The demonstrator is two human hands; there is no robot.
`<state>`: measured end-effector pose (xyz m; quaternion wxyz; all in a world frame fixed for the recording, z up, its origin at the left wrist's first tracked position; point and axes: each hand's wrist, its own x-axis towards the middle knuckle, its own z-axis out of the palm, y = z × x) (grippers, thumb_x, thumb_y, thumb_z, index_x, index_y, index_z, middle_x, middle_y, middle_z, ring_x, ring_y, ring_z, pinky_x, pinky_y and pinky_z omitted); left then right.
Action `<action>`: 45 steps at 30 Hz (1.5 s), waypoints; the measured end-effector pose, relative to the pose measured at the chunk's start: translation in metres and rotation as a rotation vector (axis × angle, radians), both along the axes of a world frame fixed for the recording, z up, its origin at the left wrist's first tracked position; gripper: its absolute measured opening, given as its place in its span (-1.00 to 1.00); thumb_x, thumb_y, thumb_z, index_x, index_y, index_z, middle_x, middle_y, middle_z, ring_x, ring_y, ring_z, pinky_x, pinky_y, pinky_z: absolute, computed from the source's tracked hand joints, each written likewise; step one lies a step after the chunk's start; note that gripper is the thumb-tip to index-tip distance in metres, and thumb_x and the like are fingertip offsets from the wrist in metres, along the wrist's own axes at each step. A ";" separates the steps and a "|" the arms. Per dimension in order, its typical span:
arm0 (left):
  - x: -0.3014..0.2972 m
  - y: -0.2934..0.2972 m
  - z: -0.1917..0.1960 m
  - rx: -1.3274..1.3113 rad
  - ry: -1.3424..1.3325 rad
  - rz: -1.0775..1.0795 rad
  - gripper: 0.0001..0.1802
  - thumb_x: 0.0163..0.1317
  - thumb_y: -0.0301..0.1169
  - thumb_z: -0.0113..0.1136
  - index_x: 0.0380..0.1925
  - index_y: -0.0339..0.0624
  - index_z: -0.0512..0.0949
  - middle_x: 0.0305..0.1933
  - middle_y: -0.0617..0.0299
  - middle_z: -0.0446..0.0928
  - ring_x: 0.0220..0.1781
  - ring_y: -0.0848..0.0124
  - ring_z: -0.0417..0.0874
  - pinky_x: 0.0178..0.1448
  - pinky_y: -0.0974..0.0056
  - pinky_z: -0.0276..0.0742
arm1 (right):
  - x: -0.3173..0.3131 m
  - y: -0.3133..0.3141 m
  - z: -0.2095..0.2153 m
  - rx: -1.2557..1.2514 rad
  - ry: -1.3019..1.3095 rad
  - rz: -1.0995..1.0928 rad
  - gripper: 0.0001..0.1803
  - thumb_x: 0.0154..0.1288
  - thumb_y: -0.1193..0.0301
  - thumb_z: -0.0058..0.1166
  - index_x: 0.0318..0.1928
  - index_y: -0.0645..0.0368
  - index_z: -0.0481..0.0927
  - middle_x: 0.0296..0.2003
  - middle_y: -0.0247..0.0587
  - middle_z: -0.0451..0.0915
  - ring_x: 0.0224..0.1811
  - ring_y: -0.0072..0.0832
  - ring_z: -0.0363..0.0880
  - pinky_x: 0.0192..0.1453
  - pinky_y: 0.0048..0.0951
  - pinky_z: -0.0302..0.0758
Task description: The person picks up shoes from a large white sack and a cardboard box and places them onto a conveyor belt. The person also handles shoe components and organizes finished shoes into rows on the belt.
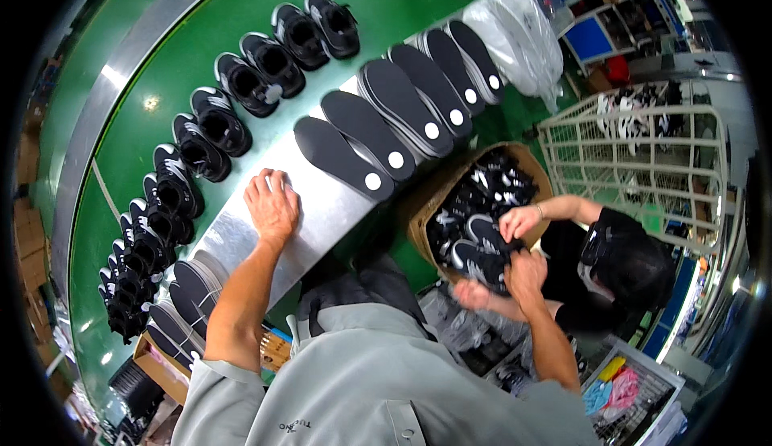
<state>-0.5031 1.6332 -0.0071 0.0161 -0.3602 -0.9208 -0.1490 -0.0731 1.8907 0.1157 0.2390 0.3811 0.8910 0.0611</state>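
Observation:
My left hand (272, 205) rests on the bare metal ledge (318, 209), fingers slightly bent, holding nothing. On that ledge, beside the hand, lie black insoles (346, 155) with white round dots at one end, some stacked. My right hand (527, 272) is closed at the heel end of a pair of black sneakers (480, 259) with white marks, over the near side of a cardboard box (428, 203). The fingertips are partly hidden by the shoes. More black sneakers (503, 179) fill the box. A co-worker's hand (519, 222) is at the same pair, another (470, 293) just below it.
Black sneakers (199, 156) stand in a curved row on the green conveyor belt (169, 68). Bundled insoles (193, 293) lie at the ledge's near left end. A co-worker (623, 265) in black sits at right, near a white wire cart (635, 136). Clear plastic bags (519, 40) hang at the ledge's far end.

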 end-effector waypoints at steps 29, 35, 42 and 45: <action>-0.001 0.021 0.002 0.082 -0.067 0.028 -0.61 -0.03 -0.35 0.27 -0.12 -0.01 0.53 0.09 0.15 0.37 0.18 0.10 0.34 0.29 -0.05 0.22 | -0.543 0.220 -0.058 -0.079 0.462 -0.102 -0.59 0.11 0.14 0.12 -0.21 0.22 0.72 -0.09 0.13 0.67 0.06 0.00 0.61 0.15 -0.09 0.53; 0.000 0.022 0.002 0.056 -0.074 0.023 -0.62 -0.01 -0.34 0.26 -0.11 -0.01 0.53 0.11 0.14 0.38 0.19 0.08 0.34 0.30 -0.06 0.21 | -0.476 0.154 -0.008 -0.207 1.026 0.134 -0.70 0.30 0.28 0.11 -0.15 0.28 0.64 -0.30 0.08 0.65 -0.21 -0.05 0.63 -0.09 -0.12 0.53; -0.003 0.029 0.006 0.080 -0.065 -0.001 -0.64 0.04 -0.35 0.22 -0.10 -0.03 0.50 0.08 0.11 0.39 0.18 0.06 0.35 0.31 -0.07 0.20 | -0.253 -0.053 0.023 -0.799 0.904 0.086 -0.91 0.24 0.42 0.17 -0.29 0.17 0.64 -0.38 -0.13 0.64 -0.36 -0.21 0.64 -0.24 -0.27 0.56; -0.003 0.033 0.004 0.098 -0.059 -0.033 -0.65 0.06 -0.35 0.19 -0.10 -0.06 0.50 0.06 0.09 0.40 0.17 0.04 0.36 0.31 -0.06 0.20 | -0.165 -0.100 -0.028 -0.815 0.631 0.040 -0.85 0.27 0.29 0.16 -0.29 0.08 0.65 -0.37 -0.18 0.63 -0.30 -0.13 0.63 -0.19 -0.22 0.58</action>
